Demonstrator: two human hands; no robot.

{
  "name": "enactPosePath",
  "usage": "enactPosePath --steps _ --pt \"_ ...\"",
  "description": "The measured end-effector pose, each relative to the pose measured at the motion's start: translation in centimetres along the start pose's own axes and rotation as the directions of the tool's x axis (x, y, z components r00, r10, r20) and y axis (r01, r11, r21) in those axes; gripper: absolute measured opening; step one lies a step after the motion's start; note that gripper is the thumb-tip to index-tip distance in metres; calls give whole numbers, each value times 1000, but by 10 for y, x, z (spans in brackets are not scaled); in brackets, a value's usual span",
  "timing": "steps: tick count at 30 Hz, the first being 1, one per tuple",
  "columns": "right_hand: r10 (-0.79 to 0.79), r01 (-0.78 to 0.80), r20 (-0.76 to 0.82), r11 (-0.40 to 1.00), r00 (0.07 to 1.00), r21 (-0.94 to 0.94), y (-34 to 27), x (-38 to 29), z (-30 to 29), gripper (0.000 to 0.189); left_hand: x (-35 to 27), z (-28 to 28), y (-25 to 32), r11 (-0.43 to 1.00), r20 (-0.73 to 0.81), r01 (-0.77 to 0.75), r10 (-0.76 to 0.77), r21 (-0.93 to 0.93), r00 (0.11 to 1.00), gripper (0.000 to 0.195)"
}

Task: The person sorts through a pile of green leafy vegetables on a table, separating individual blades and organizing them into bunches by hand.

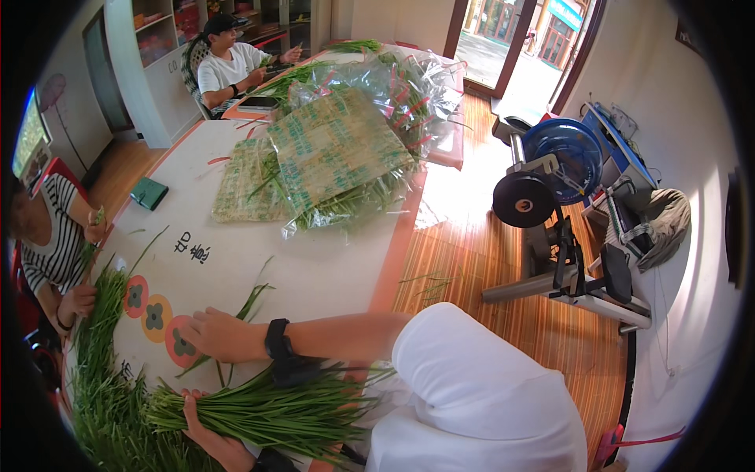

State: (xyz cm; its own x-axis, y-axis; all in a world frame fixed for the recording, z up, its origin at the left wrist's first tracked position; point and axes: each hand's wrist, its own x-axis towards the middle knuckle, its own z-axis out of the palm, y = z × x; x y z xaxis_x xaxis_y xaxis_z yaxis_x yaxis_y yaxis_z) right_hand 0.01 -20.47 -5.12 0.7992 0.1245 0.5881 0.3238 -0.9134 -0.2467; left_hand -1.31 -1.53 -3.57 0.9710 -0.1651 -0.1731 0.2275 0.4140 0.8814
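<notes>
My left hand (206, 428) is wrapped around the pale stem end of a thick bunch of garlic chives (277, 407), whose long green leaves fan toward me over the table edge. Just beyond the bunch, my right hand (221, 339) is low over the white tabletop, fingers curled, with a dark band on the wrist. A few loose chive leaves (250, 301) pass beneath or through it; whether the fingers grip them is hidden. Along the table's left side lies a long heap of chives (100, 354), running down to beside my left hand.
Clear plastic bags of chives (407, 100) and a patterned packing sheet (339, 147) cover the far table. A green wallet-like case (149, 193) and a phone (258, 104) lie there too. Two people sit across, handling greens. A weight bench (566, 283) stands at right.
</notes>
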Motion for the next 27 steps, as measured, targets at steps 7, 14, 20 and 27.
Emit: enactPosePath --steps 7,14,20,27 --pt "83 -74 42 434 996 898 -34 10 -32 21 12 -12 -9 978 61 -121 112 171 992 44" --pt "30 -202 225 570 974 796 -60 13 -38 20 3 -26 -2 758 502 -547 339 356 796 26" --pt "100 -160 199 934 975 319 -24 11 -42 17 1 12 9 952 165 -111 163 -285 973 48" --pt "14 -120 403 964 915 238 11 6 -27 24 1 11 1 915 130 -158 220 -371 967 68"
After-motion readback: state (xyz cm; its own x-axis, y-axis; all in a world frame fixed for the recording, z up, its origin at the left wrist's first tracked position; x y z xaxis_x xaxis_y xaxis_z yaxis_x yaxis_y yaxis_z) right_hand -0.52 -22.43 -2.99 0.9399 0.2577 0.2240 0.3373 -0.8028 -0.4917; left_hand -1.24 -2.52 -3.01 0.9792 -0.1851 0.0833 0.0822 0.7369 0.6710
